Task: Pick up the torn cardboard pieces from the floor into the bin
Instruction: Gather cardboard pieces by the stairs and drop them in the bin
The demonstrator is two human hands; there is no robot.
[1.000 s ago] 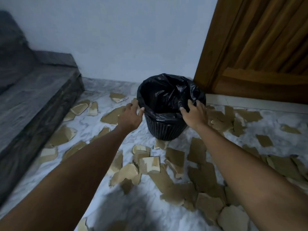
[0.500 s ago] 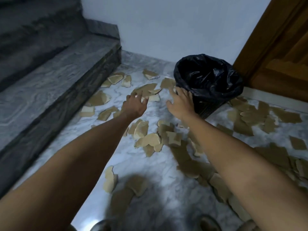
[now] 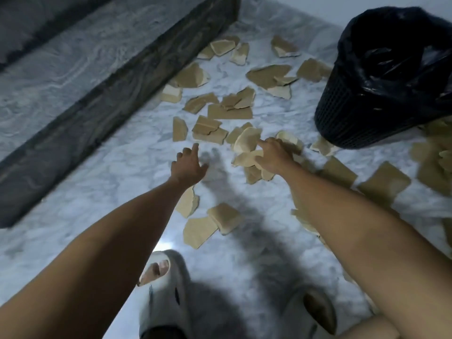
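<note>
Marble floor (image 3: 117, 196): white and grey veined, running from the bottom of the frame to the top; it carries all the scraps, so the person has to bend low to reach them.
Slippers (image 3: 166, 297): pale pair at the bottom centre, feet planted apart, seemingly to steady the forward lean.
Nearest scraps (image 3: 208, 223): a few tan cardboard pieces lying flat just above the slippers, between the two forearms, untouched.
Left hand (image 3: 188, 165): centre of the frame, fingers spread and relaxed, holding nothing; it hovers over bare floor just below a small heap, probably reaching for it.
Right hand (image 3: 274, 155): right of centre, laid on a cluster of pale curled pieces (image 3: 247, 143); the fingers seem to press and gather them, but whether they have closed round any piece cannot be told.
Middle scraps (image 3: 210, 130): overlapping brown pieces above the left hand, thick enough to be scooped several at once.
Bin (image 3: 381, 77): dark mesh basket with a black bag, upper right, standing on the floor near the right hand, so each handful has a short trip.
Far scraps (image 3: 269, 74): more cardboard at upper centre and along the right edge; most of the job looks undone.
Stone step (image 3: 80, 69): dark slab across the upper left, hemming the scraps in.
</note>
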